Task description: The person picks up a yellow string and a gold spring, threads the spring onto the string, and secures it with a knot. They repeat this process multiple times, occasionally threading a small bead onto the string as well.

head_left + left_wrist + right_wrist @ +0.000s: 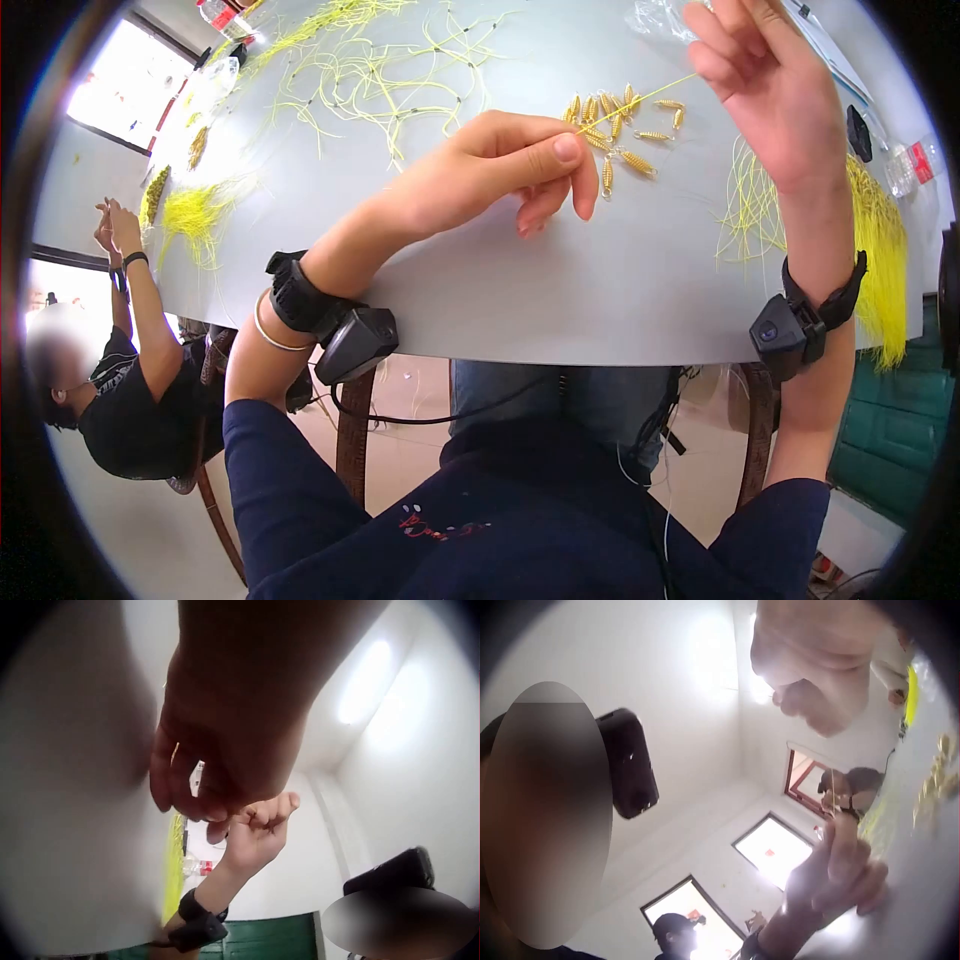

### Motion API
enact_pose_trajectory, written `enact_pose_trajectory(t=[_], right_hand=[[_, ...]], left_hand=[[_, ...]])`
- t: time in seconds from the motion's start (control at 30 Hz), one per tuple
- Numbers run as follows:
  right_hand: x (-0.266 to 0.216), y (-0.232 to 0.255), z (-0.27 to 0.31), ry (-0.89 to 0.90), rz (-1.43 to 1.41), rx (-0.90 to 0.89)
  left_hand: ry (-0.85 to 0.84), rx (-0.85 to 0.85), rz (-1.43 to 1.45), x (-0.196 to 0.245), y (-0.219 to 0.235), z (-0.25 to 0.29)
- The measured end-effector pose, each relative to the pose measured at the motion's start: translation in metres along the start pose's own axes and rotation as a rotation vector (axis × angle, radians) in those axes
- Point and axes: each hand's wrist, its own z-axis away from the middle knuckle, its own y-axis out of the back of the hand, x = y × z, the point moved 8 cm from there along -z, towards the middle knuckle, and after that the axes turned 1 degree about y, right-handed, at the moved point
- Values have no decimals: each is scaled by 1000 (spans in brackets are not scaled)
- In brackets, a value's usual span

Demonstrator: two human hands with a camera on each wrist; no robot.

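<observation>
A thin yellow cord point(660, 91) runs taut between my two hands, above the table. My left hand point(490, 172) pinches its near end between thumb and forefinger, the other fingers loosely bent. Up at the right, my raised right hand point(782, 105) grips the other end with curled fingers; the fingertips are partly cut off by the head view's top edge. Just beyond the left fingertips, several gold ridged spindle-shaped pieces with small end loops point(637, 163) lie on the grey table point(560, 300). In the right wrist view the left hand point(840, 874) appears across from the right.
Loose knotted yellow cords point(380, 85) spread over the table's far left. A cord bundle point(880, 270) hangs over the right edge, near a plastic bottle point(912, 165). More yellow strands point(195, 215) lie at left, where another person point(150, 380) sits.
</observation>
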Motion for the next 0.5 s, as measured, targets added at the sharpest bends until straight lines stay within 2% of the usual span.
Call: enact_pose_trajectory(t=[0.07,0.13,0.23,0.3,0.33,0.37,0.4,0.43,0.5], right_hand=[[2,1,-1,-17,45,-21],[3,4,-2,-27,87,-42],[3,1,-2,-62,227,-19],[6,-2,5,-173,491,98],[10,-1,5,-177,489,92],[19,-8,6,-173,715,-95],[32,-17,9,-164,939,-285],[40,-15,11,-163,938,-286],[41,-26,13,82,965,-319]], left_hand=[[-14,42,1,-1,5,1],[46,49,-101,-7,8,2],[11,94,-31,-8,13,1],[16,111,-35,-9,12,0],[25,128,-41,-9,13,0],[29,134,-41,-9,13,1],[37,211,-1,-10,20,4],[45,285,38,-10,26,5],[56,296,18,-10,29,5]])
